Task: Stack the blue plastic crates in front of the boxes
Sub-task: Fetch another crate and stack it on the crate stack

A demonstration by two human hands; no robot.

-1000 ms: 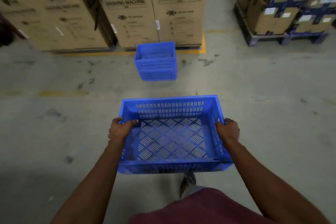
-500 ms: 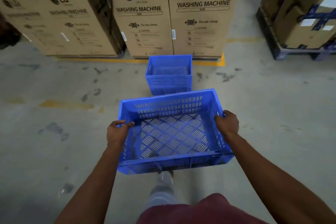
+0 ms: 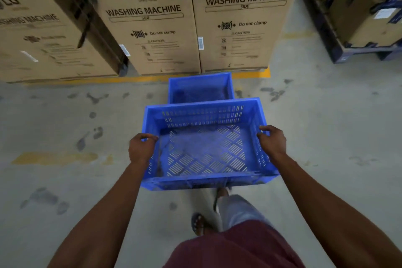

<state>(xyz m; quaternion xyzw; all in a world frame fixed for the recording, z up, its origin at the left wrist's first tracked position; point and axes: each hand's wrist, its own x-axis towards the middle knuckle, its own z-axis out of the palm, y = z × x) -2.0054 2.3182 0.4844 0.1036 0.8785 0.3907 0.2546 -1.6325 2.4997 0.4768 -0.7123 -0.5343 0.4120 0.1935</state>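
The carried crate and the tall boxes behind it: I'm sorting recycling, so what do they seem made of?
The carried crate looks like moulded blue plastic with a dull sheen: slotted walls and a lattice floor. Both hands grip its side rims. The tall boxes look like matte brown corrugated cardboard, printed in black, with flat faces and folded edges.

We are reading "LG", "WASHING MACHINE", "SIDE", "Do not clamp" and "CAUTION" on the middle cardboard box (image 3: 150,28) and on the box to its right (image 3: 245,19), both at top centre. The box at upper left (image 3: 37,35) is showing blurred "LG" and "WASHING MACHINE".
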